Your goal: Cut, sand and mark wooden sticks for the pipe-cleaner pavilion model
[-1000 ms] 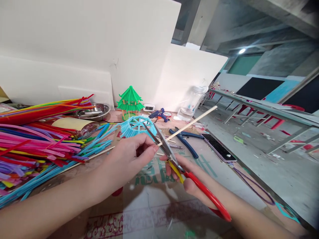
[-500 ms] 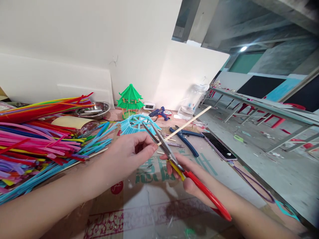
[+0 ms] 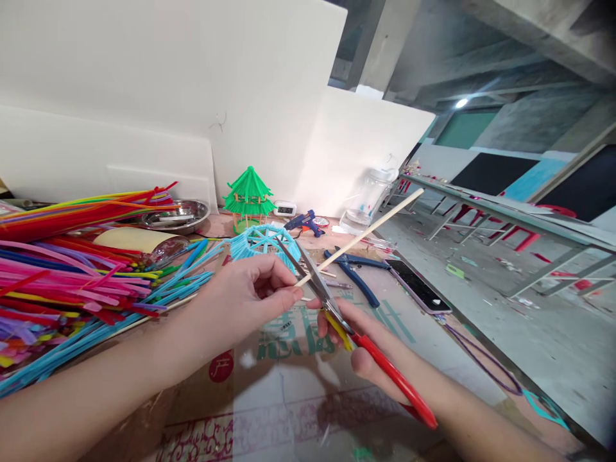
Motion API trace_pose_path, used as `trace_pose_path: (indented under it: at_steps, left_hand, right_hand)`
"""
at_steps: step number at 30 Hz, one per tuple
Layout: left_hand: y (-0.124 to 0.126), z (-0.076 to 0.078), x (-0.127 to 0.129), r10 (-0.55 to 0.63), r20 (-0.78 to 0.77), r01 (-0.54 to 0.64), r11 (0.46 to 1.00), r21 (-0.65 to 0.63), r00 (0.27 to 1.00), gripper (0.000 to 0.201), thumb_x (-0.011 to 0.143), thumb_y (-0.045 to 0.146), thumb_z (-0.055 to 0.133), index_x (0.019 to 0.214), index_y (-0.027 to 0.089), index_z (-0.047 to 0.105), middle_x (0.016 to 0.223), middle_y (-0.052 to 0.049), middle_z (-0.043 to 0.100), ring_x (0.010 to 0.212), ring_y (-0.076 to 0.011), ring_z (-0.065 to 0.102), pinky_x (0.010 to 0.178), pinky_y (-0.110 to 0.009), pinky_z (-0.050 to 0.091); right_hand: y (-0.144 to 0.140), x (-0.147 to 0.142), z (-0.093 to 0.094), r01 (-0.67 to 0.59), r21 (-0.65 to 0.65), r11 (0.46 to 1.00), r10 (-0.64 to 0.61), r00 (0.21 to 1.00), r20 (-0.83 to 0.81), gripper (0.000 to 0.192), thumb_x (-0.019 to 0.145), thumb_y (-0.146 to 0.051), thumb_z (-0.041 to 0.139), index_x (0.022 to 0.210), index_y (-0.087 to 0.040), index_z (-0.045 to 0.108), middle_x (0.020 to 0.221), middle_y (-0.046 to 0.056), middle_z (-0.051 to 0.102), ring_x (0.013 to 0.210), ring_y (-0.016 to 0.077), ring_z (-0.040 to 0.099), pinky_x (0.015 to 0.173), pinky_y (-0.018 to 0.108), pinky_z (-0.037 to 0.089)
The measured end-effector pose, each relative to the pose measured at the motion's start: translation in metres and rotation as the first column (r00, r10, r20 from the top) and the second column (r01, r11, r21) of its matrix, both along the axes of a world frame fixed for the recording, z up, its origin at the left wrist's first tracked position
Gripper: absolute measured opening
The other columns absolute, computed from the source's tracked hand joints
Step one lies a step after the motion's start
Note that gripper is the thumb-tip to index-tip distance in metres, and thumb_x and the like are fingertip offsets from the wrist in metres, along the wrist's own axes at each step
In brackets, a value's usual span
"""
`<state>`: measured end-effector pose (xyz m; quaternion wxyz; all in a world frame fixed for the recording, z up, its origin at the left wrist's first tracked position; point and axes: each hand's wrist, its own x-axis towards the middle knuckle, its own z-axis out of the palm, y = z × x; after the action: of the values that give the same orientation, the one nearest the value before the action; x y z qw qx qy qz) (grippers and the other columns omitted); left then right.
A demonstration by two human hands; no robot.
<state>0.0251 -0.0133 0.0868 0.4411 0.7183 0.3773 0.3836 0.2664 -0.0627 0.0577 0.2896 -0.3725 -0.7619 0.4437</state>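
Observation:
Between thumb and fingers, my left hand (image 3: 260, 298) pinches the near end of a thin pale wooden stick (image 3: 373, 228), which slants up to the right. My right hand (image 3: 351, 327) grips red-handled scissors (image 3: 392, 378) with a yellow part near the pivot. Their blades are parted and the stick passes between them, close to my left fingertips. Just beyond the blade tips sits a light-blue ring-shaped frame (image 3: 240, 244) with spokes, made of fuzzy stems. Behind it stands a small green pavilion model (image 3: 249, 196) with a two-tier roof.
Bundles of coloured pipe cleaners (image 3: 72, 276) cover the left side, near a metal bowl (image 3: 192, 221). Blue pliers (image 3: 359, 282), a phone (image 3: 418, 289), a glue gun (image 3: 305, 221), a small white clock (image 3: 285, 208) and a clear plastic jar (image 3: 363, 199) lie or stand beyond my hands.
The stick has slid between the blades, so more of it reaches out to the upper right. Both hands keep nearly the same pose, and the view has shifted slightly.

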Motion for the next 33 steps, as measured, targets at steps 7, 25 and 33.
trace_pose_path:
  at_steps: [7, 25, 33]
  left_hand:
    - [0.006, 0.001, -0.006, 0.066, -0.053, -0.062, 0.996, 0.07, 0.996, 0.021, 0.081, 0.038, 0.066, 0.074, 0.019, 0.058, 0.059, 0.006, 0.051, 0.052, -0.009, 0.045, 0.047, -0.021, 0.033]
    - [-0.004, 0.007, -0.005, 0.04, -0.161, -0.027, 0.996, 0.079, 0.986, 0.017, 0.083, 0.034, 0.061, 0.073, 0.019, 0.063, 0.06, 0.006, 0.054, 0.055, -0.0092, 0.047, 0.049, -0.02, 0.034]
    - [-0.005, 0.006, -0.006, 0.039, -0.142, -0.026, 0.995, 0.096, 0.989, 0.015, 0.084, 0.03, 0.062, 0.073, 0.02, 0.062, 0.06, 0.006, 0.056, 0.055, -0.0091, 0.047, 0.049, -0.019, 0.035]
  right_hand:
    - [0.006, 0.004, -0.012, 0.15, 0.094, 0.984, -0.135, 0.98, -0.146, 0.066, 0.087, -0.074, 0.043, 0.137, -0.031, 0.046, 0.102, 0.005, 0.053, 0.087, 0.0203, 0.048, 0.076, 0.032, 0.044]
    - [-0.002, -0.004, -0.004, 0.072, 0.065, 0.995, -0.076, 0.996, 0.052, 0.076, 0.083, -0.075, 0.051, 0.138, -0.021, 0.049, 0.096, 0.007, 0.056, 0.08, 0.0184, 0.051, 0.073, 0.031, 0.047]
    - [-0.002, -0.004, -0.004, 0.072, 0.058, 0.996, -0.076, 0.994, 0.077, 0.078, 0.083, -0.075, 0.051, 0.138, -0.02, 0.048, 0.101, 0.008, 0.058, 0.082, 0.0186, 0.052, 0.075, 0.031, 0.047]
